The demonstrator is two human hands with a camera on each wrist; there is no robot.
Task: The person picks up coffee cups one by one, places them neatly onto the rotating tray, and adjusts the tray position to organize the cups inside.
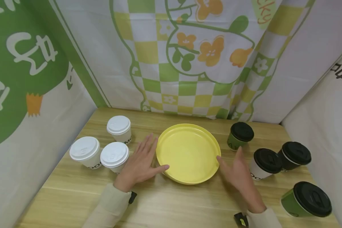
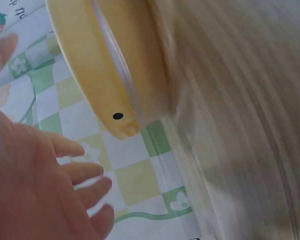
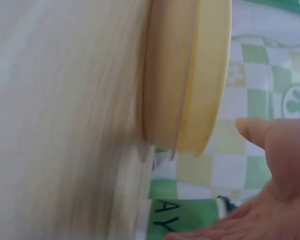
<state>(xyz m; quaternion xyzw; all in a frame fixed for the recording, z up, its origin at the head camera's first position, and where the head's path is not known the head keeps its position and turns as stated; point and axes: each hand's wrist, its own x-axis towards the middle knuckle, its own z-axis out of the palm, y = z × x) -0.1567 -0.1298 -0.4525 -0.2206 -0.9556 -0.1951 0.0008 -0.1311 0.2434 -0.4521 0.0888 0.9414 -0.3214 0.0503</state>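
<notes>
A round yellow tray (image 1: 189,153) with a raised rim lies in the middle of the table. In the left wrist view the side of the tray (image 2: 117,85) shows two layers and a black dot above a small beak-like bump. My left hand (image 1: 141,163) is at its left edge, fingers extended and spread, thumb over the near rim. On the other side my right hand (image 1: 237,171) has its thumb tip right at the rim, with fingers pointing away. From the right wrist, the tray (image 3: 190,75) appears beside that open palm, and a green cup (image 3: 185,217) is close to the fingers.
Three white-lidded cups (image 1: 114,155) cluster left of my left hand. Several black-lidded cups stand on the right: a small green one (image 1: 240,134), a white one (image 1: 265,164), a black one (image 1: 294,155) and a large green one (image 1: 306,201). Patterned cloth (image 1: 185,91) hangs behind the wooden table (image 1: 188,205).
</notes>
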